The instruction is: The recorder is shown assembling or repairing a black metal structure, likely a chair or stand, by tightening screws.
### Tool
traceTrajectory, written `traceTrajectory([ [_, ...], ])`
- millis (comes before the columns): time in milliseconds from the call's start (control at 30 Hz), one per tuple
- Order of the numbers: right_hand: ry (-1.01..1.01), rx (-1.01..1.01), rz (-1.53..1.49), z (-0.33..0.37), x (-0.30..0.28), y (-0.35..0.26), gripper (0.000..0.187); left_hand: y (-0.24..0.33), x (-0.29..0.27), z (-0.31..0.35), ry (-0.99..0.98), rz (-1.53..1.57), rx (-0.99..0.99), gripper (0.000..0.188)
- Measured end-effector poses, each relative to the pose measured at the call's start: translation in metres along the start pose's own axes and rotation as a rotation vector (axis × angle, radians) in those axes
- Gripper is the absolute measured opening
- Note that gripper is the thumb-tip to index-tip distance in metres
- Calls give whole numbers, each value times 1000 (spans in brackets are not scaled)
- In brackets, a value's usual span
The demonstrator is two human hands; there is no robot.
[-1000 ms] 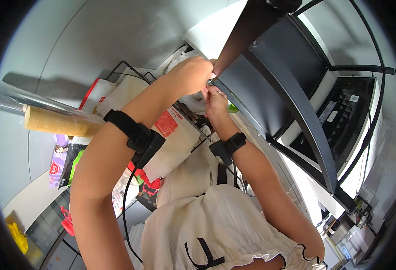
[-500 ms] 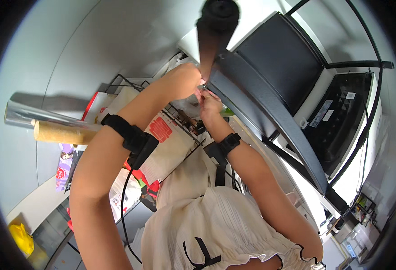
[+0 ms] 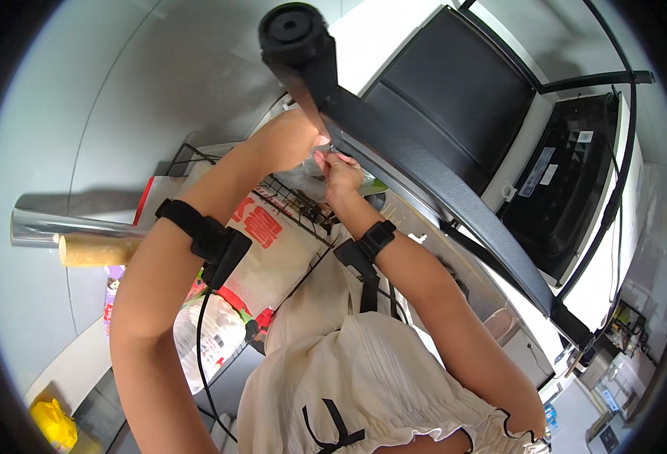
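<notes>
A long dark metal beam (image 3: 432, 174) with a round black foot (image 3: 292, 29) on a short post slants across the upper middle. My left hand (image 3: 294, 140) is closed by the base of that post, its fingertips partly hidden behind it. Just to its right, my right hand (image 3: 343, 172) has its fingers pinched together under the beam's end. A tiny metal glint shows between the two sets of fingertips, too small to name. Crumpled clear plastic (image 3: 303, 180) lies behind the hands.
A black wire rack (image 3: 311, 219) and a cream bag with red print (image 3: 269, 246) sit below my left forearm. Foil and tan rolls (image 3: 95, 250) jut out at left. Black-fronted white appliances (image 3: 455, 91) stand at right. A cable hangs from my left wrist strap.
The round foot and its post have shifted left in the picture, along with the beam's end. Both hands have moved slightly left with them, fingers still closed.
</notes>
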State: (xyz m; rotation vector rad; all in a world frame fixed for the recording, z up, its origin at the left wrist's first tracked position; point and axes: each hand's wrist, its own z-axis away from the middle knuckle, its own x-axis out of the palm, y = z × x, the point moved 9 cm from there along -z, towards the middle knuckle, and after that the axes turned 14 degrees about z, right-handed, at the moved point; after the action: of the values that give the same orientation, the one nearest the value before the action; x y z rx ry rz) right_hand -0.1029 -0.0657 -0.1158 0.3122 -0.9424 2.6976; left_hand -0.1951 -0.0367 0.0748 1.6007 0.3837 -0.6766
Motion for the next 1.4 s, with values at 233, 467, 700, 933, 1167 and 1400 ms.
traceTrajectory([
  [233, -58, 77, -31, -6, -2, -7, 18, 19, -2, -4, -62, -135, -109, 16],
  [467, -136, 195, 31, -5, 1, 0, 11, 14, -2, -2, -44, -130, -108, 19],
  [700, -265, 356, -164, -24, -1, 5, 10, 20, -2, -10, 0, -155, -33, 21],
  [933, -330, 417, -297, -12, -5, 5, 22, 6, 4, -5, 5, -134, -16, 23],
  [1167, -541, 331, -324, -1, 7, -8, 32, 10, 3, -3, 4, -125, -37, 22],
  [1400, -447, 197, -274, -15, -2, -2, 25, -16, 6, -6, -55, -110, 86, 8],
])
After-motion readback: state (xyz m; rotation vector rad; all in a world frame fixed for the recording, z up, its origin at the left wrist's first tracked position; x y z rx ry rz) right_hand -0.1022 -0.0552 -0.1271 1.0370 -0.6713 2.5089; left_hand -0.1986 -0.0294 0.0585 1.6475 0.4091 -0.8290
